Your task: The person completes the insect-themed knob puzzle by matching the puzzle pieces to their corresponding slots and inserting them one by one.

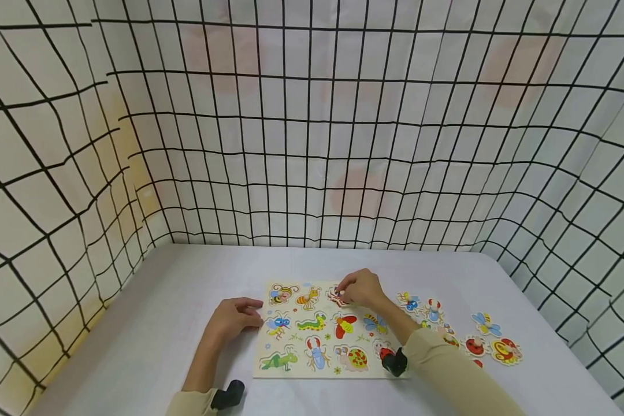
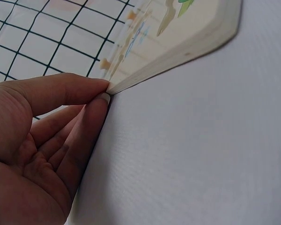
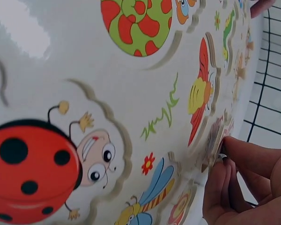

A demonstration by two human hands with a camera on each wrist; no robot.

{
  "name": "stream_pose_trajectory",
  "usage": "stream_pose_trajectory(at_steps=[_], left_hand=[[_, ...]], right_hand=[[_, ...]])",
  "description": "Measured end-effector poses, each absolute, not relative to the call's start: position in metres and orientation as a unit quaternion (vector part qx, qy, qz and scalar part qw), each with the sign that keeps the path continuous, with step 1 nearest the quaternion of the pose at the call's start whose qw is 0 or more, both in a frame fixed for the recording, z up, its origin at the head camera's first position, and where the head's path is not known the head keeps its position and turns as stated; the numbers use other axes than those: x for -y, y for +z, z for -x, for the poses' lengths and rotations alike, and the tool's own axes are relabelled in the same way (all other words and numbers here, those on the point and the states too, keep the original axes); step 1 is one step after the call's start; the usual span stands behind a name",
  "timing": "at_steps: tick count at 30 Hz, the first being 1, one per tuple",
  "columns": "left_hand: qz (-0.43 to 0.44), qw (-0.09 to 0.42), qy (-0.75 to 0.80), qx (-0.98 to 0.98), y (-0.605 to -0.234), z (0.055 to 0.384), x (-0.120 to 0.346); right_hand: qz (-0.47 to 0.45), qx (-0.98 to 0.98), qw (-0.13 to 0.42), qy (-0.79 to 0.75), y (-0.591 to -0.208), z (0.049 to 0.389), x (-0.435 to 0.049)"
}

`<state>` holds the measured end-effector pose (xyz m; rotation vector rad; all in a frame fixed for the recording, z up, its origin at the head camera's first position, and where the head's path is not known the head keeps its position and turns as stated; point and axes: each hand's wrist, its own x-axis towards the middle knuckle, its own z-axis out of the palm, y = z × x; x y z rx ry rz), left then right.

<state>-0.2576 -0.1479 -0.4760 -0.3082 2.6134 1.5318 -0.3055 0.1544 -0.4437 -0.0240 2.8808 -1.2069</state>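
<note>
A cream wooden peg puzzle board (image 1: 304, 374) printed with cartoon insects lies flat on the white table. At its left edge, my left hand (image 1: 231, 319) touches the side with relaxed fingertips; the left wrist view shows thumb and finger (image 2: 70, 89) meeting that edge. Over the top row, my right hand (image 1: 363, 289) pinches a thin puzzle piece (image 3: 214, 143) between thumb and fingers, tilted at its recess. Most of its picture is turned away or covered. Close by in the right wrist view are a red-winged insect (image 3: 199, 93) and a ladybug (image 3: 33, 168).
Loose insect pieces lie right of the board, among them a blue-winged one (image 1: 486, 325), a round yellow-and-red one (image 1: 506, 351) and a red one (image 1: 475, 345). My right forearm passes over some of them. A white wall with black grid lines (image 1: 322, 138) surrounds the table.
</note>
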Motion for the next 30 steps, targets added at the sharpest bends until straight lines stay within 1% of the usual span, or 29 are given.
stream_pose_trajectory(at_steps=[13,30], left_hand=[[0.095,0.044,0.505,-0.856,-0.474,0.257,0.147],[0.100,0.046,0.499,-0.859,-0.475,0.258,0.149]], right_hand=[[0.000,-0.930,-0.007,-0.369,-0.449,0.308,-0.145],[-0.021,-0.933,0.008,-0.359,-0.450,0.309,-0.141]])
